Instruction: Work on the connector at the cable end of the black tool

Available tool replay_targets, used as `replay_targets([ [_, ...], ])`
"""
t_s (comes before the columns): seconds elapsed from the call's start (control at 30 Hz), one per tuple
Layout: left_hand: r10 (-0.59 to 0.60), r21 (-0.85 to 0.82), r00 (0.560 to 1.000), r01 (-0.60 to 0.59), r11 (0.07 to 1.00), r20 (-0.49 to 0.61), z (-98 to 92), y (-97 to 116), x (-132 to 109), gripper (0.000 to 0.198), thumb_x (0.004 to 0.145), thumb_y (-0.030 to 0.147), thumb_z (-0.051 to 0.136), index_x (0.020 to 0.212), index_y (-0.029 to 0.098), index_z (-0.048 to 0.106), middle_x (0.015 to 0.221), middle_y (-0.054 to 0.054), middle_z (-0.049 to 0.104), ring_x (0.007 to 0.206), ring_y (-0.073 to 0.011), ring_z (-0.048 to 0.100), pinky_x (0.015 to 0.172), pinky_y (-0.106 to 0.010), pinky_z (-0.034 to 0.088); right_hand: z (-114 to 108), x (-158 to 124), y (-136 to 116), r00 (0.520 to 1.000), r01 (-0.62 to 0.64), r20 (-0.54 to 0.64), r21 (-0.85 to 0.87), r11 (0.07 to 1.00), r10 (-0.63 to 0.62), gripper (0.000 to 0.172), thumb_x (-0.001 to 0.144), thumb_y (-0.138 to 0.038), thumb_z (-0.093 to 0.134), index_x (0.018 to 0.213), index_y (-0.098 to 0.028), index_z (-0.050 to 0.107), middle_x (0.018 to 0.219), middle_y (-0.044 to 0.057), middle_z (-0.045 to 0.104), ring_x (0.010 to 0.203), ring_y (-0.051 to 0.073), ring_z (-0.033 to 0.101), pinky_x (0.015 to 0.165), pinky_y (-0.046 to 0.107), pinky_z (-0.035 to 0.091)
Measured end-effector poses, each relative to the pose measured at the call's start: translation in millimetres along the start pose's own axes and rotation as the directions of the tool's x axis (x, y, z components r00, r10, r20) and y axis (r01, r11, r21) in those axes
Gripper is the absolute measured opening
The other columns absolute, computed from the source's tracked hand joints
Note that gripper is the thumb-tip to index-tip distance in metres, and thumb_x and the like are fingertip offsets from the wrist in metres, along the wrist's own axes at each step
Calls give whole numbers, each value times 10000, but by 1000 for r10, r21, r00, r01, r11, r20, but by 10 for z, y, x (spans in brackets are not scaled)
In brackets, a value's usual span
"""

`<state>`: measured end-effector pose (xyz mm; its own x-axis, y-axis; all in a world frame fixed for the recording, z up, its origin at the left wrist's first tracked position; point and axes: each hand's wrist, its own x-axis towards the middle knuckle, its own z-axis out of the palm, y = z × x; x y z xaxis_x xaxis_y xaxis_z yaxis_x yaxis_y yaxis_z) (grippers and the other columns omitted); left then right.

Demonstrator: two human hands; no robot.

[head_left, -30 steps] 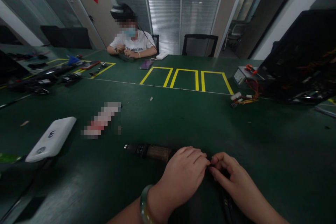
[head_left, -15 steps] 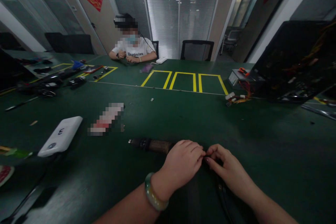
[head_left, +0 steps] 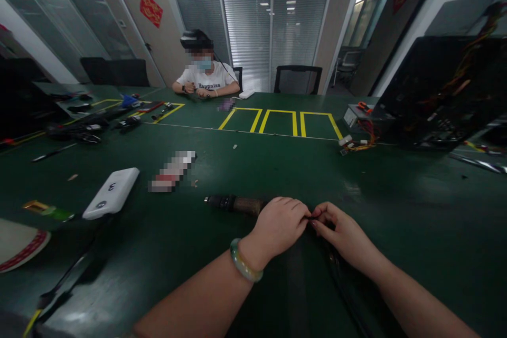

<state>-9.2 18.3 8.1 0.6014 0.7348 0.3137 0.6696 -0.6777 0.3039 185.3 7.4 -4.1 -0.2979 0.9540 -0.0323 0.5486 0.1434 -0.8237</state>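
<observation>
A slim dark tool with a brown grip, black collar and small silver tip lies on the green table, its tip pointing left. My left hand, a jade-like bangle on its wrist, closes over the tool's rear end and hides it. Right beside it, my right hand pinches a thin black piece, apparently the cable's end, between thumb and forefinger. From under that hand a black cable runs toward the table's near edge. The exact join between tool and cable is covered by my fingers.
A white power bank with a black cable sits left, near a green-handled screwdriver and a pale red-rimmed object. A blurred packet lies beyond. Across the table sits a masked person. A metal box with wires stands right.
The view has shifted slightly, so table items appear further right and more of the red-rimmed object shows. Both hands keep nearly the same hold at the tool's rear end.
</observation>
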Motion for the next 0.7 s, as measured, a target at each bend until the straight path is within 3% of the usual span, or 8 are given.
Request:
replay_targets([
  [0.3,22,36,1000,-22,999,-17,53,-10,-27,110,921,232,570,1013,188,611,1002,-15,653,986,-176,605,903,-357,457,-19,-46,-29,999,-2,-32,-226,974,-5,148,846,-344,594,932,-224,598,755,-16,684,712,173,645,711,304,442],
  [0.7,21,16,999,-20,1000,-34,75,-20,-19,113,931,228,544,1008,183,613,993,-26,654,974,-184,610,898,-371,461,16,-42,-26,998,-2,-56,-131,991,-5,178,911,-363,522,848,-230,624,752,-18,678,682,159,635,607,253,427],
])
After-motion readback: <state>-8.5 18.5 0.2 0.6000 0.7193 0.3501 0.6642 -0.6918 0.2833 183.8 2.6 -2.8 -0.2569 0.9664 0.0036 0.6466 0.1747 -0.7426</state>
